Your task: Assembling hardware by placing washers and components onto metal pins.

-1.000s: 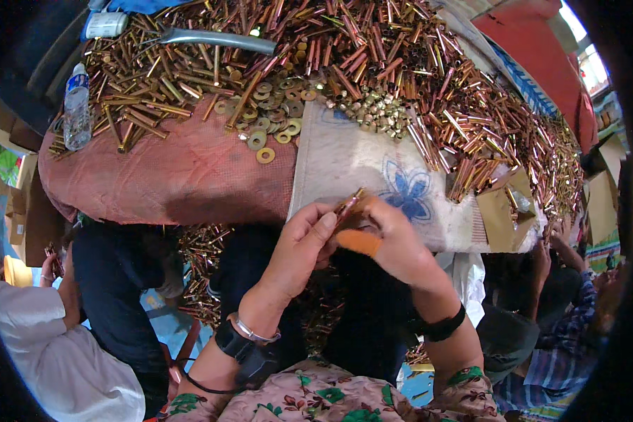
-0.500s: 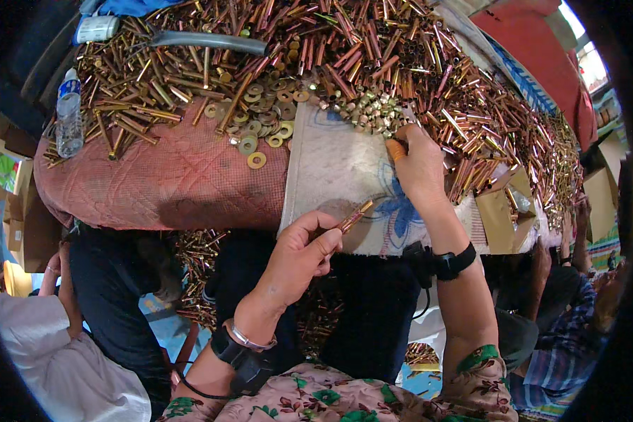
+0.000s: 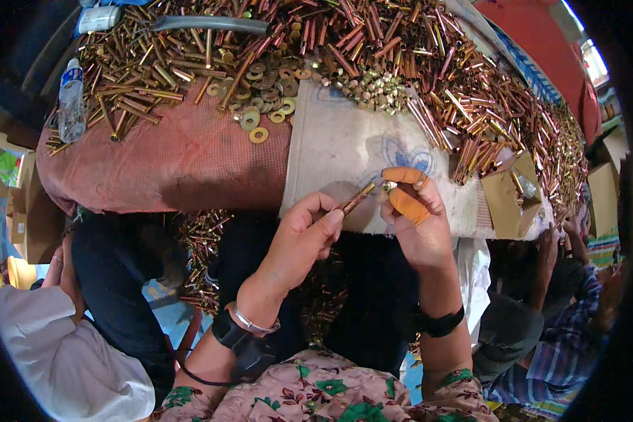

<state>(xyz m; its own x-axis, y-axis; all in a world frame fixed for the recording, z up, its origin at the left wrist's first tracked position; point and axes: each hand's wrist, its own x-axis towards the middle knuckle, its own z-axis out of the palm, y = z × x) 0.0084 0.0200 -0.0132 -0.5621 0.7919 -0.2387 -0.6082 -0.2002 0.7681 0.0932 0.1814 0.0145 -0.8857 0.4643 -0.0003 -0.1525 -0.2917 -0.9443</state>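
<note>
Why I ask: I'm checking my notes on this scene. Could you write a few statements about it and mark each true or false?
1. The left hand holds a slender copper-coloured piece. True.
2. The right hand holds a small shiny piece. True.
3. No finger of the right hand is wrapped. False: orange wraps cover parts of its fingers.
4. The clear bottle is at the right end of the work surface. False: the bottle is at the left end.
5. A brass-coloured washer lies on the red cloth. True.
</note>
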